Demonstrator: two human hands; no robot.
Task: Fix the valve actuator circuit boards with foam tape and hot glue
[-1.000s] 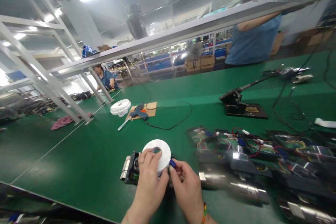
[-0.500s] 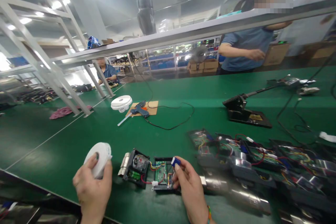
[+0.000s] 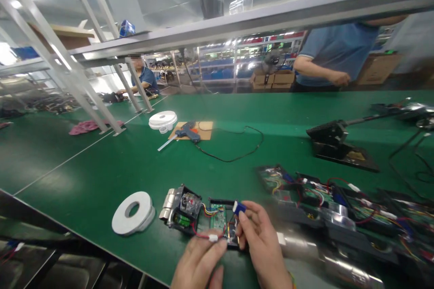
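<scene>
An opened black device housing (image 3: 185,207) lies in front of me, a green circuit board (image 3: 218,217) in its right half and coloured wires joining the halves. My right hand (image 3: 259,239) pinches a small blue block with a white face (image 3: 239,207) above the board's right edge. My left hand (image 3: 201,259) is at the housing's near edge, fingers curled against it beside a white wire connector (image 3: 213,238); its fingertips are partly hidden. White tape rolls (image 3: 124,223) lie stacked on the green tabletop to the left.
Several similar opened housings (image 3: 315,194) with metal cylinders crowd the right side. Farther back are a glue gun (image 3: 188,132) on cardboard, more white rolls (image 3: 162,119) and a black stand (image 3: 334,140). A shelf beam (image 3: 237,20) crosses above. Two people are beyond the table.
My left hand has let go of the white tape roll, leaving it on the table, and moved right to the housing. My right hand still holds the blue block. The view has shifted slightly.
</scene>
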